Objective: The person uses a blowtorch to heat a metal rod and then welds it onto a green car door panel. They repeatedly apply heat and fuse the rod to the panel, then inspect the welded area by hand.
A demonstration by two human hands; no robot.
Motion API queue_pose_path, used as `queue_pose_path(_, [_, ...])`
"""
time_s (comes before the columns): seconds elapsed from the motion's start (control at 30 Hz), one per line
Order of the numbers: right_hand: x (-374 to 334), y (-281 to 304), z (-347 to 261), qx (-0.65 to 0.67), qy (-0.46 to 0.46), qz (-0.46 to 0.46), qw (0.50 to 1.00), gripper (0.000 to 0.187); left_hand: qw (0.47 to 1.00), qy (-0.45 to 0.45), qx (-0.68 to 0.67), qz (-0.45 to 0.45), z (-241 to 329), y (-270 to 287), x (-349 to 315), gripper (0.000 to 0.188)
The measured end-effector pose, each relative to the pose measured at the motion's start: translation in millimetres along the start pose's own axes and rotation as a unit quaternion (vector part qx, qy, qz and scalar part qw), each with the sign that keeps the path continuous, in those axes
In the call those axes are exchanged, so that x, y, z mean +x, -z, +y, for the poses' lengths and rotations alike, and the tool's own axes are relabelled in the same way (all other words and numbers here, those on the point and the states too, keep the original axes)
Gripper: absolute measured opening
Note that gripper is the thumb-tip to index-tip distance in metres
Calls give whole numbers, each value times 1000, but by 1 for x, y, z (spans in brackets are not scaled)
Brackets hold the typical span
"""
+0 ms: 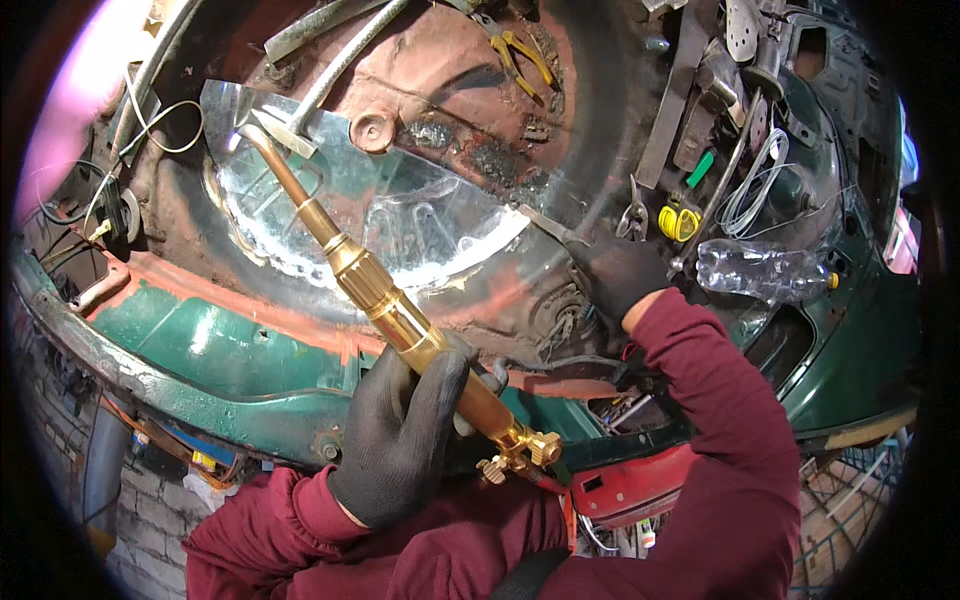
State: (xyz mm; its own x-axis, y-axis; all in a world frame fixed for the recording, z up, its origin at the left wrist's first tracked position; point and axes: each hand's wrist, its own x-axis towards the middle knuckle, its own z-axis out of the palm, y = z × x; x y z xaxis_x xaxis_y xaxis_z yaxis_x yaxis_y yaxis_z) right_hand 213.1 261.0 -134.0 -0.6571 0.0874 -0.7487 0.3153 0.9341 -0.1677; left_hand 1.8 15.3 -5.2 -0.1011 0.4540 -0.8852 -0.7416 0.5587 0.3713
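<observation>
My left hand (405, 430), in a dark work glove, is wrapped round a brass gas torch (395, 320). The torch slants up to the left, its valve knobs at the near end and a small bright glow by its tip. Below that tip lies a shiny sheet-metal patch (370, 215) in the rusty round well of a green car body. My gloved right hand (622, 275) grips a narrow flat metal tool (548, 224), its end at the patch's right corner; its fingers are partly hidden. A hammer (292, 132) rests its head on the patch's far left part.
Yellow-handled pliers (522, 62) lie at the far side. Beyond my right hand are smaller pliers (633, 218), a yellow coil (679, 223), a green piece (701, 169), a wire coil (755, 185) and a clear plastic bottle (762, 270). The green body edge (230, 405) runs before me.
</observation>
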Motion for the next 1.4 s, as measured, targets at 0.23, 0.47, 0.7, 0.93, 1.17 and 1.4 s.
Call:
queue_pose_path(0.23, [-1,9,0,33,0,14,999,30,1000,21,-3,1,3,0,-1,39])
queue_pose_path(0.47, [7,6,17,249,-42,272,929,50,999,-26,18,-7,-12,3,1,37])
queue_pose_path(0.7, [-32,2,17,286,-180,451,827,46,999,-28,32,-8,-9,1,3,36])
queue_pose_path(0.93, [-176,-87,3,188,-209,309,909,49,998,-56,28,-3,-14,2,1,40])
queue_pose_path(1.17, [-243,-137,37,93,-248,129,955,56,999,-45,0,-12,-14,2,3,43])
queue_pose_path(1.4, [-216,-62,-20,358,-252,297,849,53,998,-54,27,-19,-14,-1,3,44])
